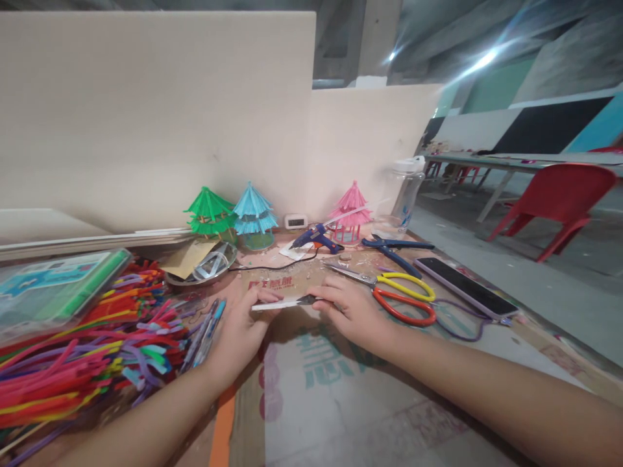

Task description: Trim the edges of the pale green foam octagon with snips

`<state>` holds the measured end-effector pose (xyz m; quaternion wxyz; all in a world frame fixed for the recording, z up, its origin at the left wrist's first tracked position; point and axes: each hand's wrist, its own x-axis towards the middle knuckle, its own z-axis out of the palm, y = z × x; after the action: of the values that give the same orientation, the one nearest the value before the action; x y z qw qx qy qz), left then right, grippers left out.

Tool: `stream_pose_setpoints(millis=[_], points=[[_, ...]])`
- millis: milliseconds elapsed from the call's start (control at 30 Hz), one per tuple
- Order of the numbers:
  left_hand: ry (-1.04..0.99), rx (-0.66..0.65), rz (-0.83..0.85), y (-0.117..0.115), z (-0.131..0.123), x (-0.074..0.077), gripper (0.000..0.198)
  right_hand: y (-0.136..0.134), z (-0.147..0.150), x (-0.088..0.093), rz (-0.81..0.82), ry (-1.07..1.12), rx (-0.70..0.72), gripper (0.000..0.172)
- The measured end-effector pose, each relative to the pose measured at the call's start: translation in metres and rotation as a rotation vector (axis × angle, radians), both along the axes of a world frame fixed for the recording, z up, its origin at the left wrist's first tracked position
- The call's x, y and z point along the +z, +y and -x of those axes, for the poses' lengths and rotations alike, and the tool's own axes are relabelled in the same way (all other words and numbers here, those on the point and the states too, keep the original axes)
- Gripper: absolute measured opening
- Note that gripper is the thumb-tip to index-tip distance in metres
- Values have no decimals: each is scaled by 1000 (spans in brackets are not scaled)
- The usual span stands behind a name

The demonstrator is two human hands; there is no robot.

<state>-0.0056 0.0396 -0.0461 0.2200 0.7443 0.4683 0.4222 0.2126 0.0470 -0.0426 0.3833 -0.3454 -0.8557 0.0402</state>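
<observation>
Three far models (253, 209) are seemingly finished; a white strip (282, 304), apparently unattached, is grasped by left fingers (265, 296), a dark-tipped piece (306, 299) by right fingers (325, 294).

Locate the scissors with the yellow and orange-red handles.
In the head view, the scissors lie right of centre, between the right hand and the phone.

- Tall pale panel (156, 110) at left, plain-faced; lower panel (360, 136) adjoining on right.
- Pillar (382, 39) rising behind them.
- Bright ceiling light (485, 59), upper right, streaked with glare.
- Far side: green wall section (499, 87); black panel (549, 126) beside blue panel (601, 126).
- Long table (487, 161) below these.
- Red chair (569, 188) near it, on grey floor (452, 233).
</observation>
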Motion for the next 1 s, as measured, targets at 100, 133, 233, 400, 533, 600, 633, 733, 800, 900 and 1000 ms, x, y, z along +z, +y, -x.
stream_pose_setpoints(millis=[100,133,233,400,533,600,633,733,800,900,1000], points=[[10,10,-1,1,1,-2,12,1,-1,-1,3,3,3,33],[12,10,-4,1,1,-3,12,1,-1,-1,-4,6,4,33],[-2,-13,-9,1,0,-3,12,1,0,-1,-26,13,11,34],[-14,-3,3,0,-1,0,11,1,-1,-2,-9,55,-15,30],[-23,8,-25,0,-2,1,13,2,-2,-3,12,59,-21,28],[-6,-3,-27,0,-2,1,13,2,-1,-2,4,48,-10,28],[5,-10,-27,0,-2,1,13,1,-1,-2,-5,43,-5,28],[25,-13,-32,-1,-1,-1,14,0,1,-2,-34,27,9,29],[41,-7,-35,0,-1,-2,13,-1,2,-2,-41,11,22,30],[53,-14,-50,0,0,-4,13,-1,2,-3,-42,-4,35,31],[63,-23,-63,1,1,-4,14,0,2,-4,-45,-19,42,33]])
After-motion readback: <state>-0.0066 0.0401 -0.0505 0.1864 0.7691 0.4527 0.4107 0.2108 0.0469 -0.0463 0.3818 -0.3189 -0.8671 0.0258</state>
